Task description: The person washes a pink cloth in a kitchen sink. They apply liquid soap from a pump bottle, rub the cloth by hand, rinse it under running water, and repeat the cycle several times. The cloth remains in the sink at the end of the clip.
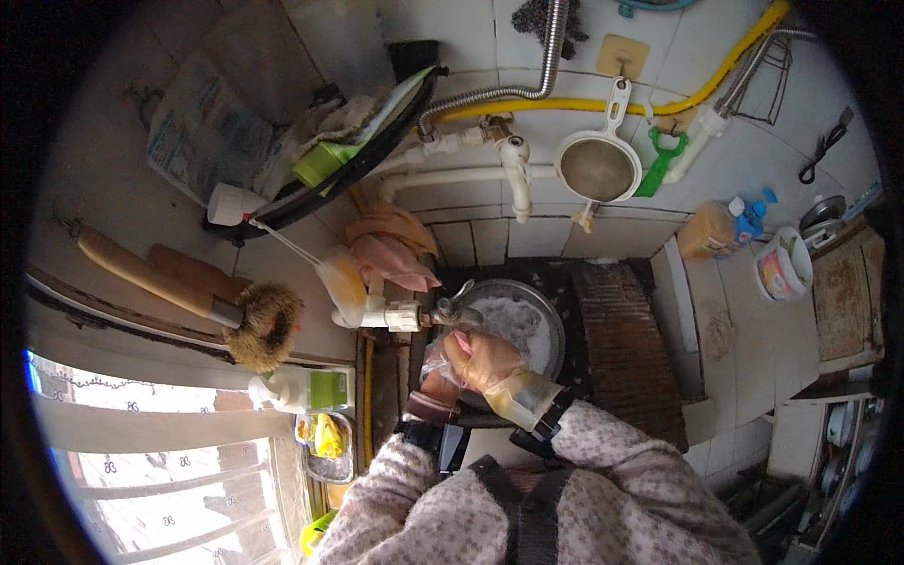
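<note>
My right hand (pixel 489 359) wears a translucent yellowish glove whose cuff ends at the wrist. Its fingers close over clear crumpled plastic (pixel 433 361), which looks like a thin glove bunched around my left hand (pixel 439 387). Most of the left hand is hidden behind the right, so its grip does not show. A small pink patch (pixel 462 342) appears between the fingers; what it is cannot be made out. Both hands meet just below a metal faucet (pixel 452 311), above the near left side of a round metal basin (pixel 554 332). White suds (pixel 519 321) lie in the basin.
A dark ribbed board (pixel 625 346) lies right of the basin. Pink and orange cloths (pixel 392 251) hang behind the faucet. A wooden-handled brush (pixel 258 325) hangs at left, above a pump bottle (pixel 282 392). A strainer (pixel 599 169) hangs on the tiled wall. Bottles (pixel 706 229) stand on the right ledge.
</note>
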The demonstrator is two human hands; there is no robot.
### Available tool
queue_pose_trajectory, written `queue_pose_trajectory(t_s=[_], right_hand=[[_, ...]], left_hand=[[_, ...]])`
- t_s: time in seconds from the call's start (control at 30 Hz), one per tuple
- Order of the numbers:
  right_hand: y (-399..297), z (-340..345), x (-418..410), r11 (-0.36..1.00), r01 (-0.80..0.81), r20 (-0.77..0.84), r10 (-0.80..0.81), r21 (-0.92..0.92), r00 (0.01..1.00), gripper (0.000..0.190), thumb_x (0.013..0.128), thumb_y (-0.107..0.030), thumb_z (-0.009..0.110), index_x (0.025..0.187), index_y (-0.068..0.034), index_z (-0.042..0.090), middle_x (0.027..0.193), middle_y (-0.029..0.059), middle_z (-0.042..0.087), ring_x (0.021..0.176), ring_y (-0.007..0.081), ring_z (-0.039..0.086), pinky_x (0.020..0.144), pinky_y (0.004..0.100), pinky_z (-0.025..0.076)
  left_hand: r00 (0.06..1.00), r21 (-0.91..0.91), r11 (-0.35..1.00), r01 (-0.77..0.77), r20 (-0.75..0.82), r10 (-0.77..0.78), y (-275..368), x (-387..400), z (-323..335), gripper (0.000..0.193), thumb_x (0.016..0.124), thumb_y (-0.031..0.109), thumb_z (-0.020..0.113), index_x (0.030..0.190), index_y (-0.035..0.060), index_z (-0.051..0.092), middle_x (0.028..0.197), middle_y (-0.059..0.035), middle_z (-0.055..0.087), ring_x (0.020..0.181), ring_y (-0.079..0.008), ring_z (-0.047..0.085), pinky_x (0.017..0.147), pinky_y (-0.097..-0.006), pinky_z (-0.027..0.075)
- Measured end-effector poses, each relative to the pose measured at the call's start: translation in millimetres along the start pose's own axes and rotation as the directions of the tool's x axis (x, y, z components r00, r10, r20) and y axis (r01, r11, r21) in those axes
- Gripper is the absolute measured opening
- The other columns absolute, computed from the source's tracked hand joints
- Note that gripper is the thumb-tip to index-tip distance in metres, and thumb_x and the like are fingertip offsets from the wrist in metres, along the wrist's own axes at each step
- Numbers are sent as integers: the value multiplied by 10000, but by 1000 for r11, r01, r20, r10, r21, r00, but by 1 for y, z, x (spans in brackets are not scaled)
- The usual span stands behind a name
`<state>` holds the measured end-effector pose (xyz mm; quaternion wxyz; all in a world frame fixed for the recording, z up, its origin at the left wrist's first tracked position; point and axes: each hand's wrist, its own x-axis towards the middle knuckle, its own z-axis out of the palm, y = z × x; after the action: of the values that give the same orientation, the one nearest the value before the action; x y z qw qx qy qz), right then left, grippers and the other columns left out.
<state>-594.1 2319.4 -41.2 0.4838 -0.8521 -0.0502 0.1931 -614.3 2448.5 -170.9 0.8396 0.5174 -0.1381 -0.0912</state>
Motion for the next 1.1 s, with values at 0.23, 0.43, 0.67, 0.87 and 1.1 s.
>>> queue_pose_trajectory(t_s=[0.23,0.43,0.67,0.87,1.1], right_hand=[[65,-18,51,982,38,-208,-77,-184,975,578,1035,-525,383,939,-52,700,841,182,714,717,278,705,667,376,544],[74,-24,63,888,-270,-2,292,372,956,427,1000,-453,556,1095,-49,654,765,84,663,645,216,646,593,354,514],[11,22,0,986,-39,-46,47,161,998,437,955,-397,632,1203,-39,608,1101,152,690,1005,316,660,887,377,506],[-4,2,-10,973,3,-31,5,230,1000,516,965,-497,584,1212,-48,637,1097,165,709,994,258,682,877,358,512],[-6,-9,9,997,-72,-148,73,11,986,398,973,-448,554,1080,-93,701,950,182,727,852,337,705,764,445,543]], left_hand=[[867,-660,676,327,-74,-492,34,7,22,531,1037,434,454,1350,8,500,1261,-148,617,1075,-275,632,934,-400,543],[785,-730,630,266,-215,-581,21,6,-13,506,1049,412,404,1302,-3,543,1370,-159,581,1178,-323,605,1049,-431,475],[903,-648,753,114,-249,-351,31,32,57,195,999,193,529,1134,60,575,1131,-100,624,1085,-245,589,946,-387,484],[565,101,974,-204,-800,201,22,46,97,212,931,174,667,1061,19,601,993,-82,663,909,-242,648,804,-374,540],[949,-817,523,243,87,-304,-17,1,-2,265,1053,300,469,1188,95,569,1160,-69,598,1091,-208,580,971,-366,496]])
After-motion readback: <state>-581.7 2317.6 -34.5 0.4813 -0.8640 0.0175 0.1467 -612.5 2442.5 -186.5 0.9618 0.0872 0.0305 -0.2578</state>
